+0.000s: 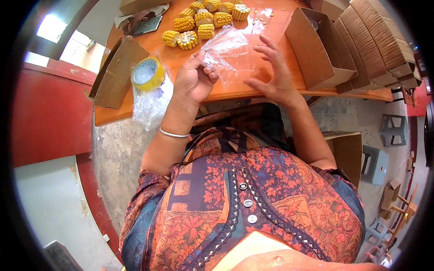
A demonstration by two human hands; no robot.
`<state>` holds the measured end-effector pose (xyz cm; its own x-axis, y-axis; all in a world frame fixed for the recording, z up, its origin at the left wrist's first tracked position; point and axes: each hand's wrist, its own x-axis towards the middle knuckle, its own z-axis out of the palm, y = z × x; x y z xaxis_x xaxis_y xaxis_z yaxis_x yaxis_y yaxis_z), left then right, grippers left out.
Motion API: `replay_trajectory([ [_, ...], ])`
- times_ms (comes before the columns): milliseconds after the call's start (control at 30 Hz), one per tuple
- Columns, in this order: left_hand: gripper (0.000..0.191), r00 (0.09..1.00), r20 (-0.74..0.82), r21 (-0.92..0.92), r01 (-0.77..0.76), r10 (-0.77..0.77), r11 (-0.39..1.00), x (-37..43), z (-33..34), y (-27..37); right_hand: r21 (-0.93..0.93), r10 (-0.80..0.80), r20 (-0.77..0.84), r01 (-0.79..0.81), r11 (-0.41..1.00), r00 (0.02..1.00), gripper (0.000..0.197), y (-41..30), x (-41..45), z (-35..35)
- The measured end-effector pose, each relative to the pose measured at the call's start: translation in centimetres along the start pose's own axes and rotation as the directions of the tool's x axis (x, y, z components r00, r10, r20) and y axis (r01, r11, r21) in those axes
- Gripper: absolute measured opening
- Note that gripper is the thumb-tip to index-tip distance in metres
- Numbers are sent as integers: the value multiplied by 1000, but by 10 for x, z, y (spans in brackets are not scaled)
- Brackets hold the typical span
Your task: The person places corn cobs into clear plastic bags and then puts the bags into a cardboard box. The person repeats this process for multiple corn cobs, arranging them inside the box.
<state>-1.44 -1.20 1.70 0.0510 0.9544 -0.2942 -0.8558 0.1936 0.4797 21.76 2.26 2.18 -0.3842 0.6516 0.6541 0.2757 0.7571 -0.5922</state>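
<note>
My left hand (196, 76) pinches a clear plastic bag (230, 50) between thumb and fingers, above the front part of the orange table (271, 78). The thin bag spreads out to the right of that hand and looks crumpled. To its right, my right hand (276, 73) is raised with fingers apart and holds nothing. Just beyond the bag lies a cluster of cut corn cob pieces (205, 31), yellow, some with their pale cut ends showing. Several loose kernels (261, 23) are scattered to the right of them.
A yellow tape roll (148, 73) rests on a stack of clear plastic bags (149, 105) overhanging the left table edge. Beside it stands an open cardboard box (117, 73). A phone (148, 25) lies at the back left. Cardboard boxes (320, 50) line the right side. Plastic stools (374, 164) stand on the floor.
</note>
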Motion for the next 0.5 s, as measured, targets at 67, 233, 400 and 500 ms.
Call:
replay_trajectory([
  [67, 6, 1000, 1, -17, 2, -2, 1000, 4, -2, -2, -170, -7, 42, 15, 985, 999, 57, 4, -5, 11],
  [233, 6, 1000, 14, -60, 27, -26, 998, 6, 1, -11, -137, 55, -65, -63, 988, 996, 46, 23, -7, 22],
  [400, 7, 998, -48, 41, 40, -38, 998, 13, -10, 2, 284, 326, -179, -269, 920, 928, 23, 47, -6, 22],
  [500, 13, 990, -124, 124, -51, 66, 991, 20, -10, 11, 480, 518, -88, -419, 771, 851, 20, 37, 5, 10],
])
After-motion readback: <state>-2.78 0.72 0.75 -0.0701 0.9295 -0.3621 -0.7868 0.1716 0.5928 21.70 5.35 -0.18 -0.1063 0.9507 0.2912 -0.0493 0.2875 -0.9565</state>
